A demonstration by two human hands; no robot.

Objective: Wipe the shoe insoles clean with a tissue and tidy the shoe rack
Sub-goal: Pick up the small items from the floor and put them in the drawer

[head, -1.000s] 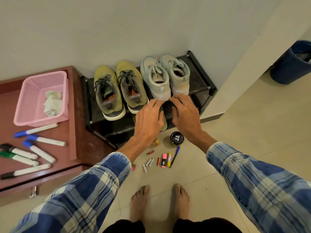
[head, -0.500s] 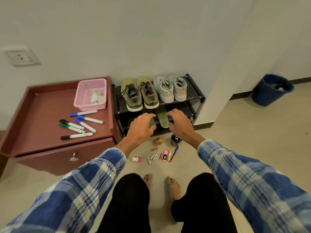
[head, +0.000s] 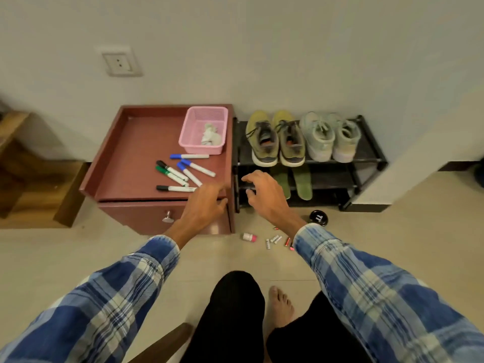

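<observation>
A black shoe rack stands against the wall. On its top shelf are a pair of olive shoes and a pair of pale mint shoes. Two green insoles lie side by side on the middle shelf. A crumpled white tissue lies in the pink basket. My left hand hovers over the cabinet's front right corner, fingers bent, nothing in it. My right hand is in front of the rack's left end, fingers spread, left of the insoles and apart from them.
A red-brown cabinet with a drawer knob stands left of the rack and carries several markers. On the floor lie batteries, a small bottle and a black round tin. My bare foot is below.
The view has pulled back and higher. Both hands have left the insoles and moved left; my left hand is now at the cabinet's corner, my right at the rack's left end.
</observation>
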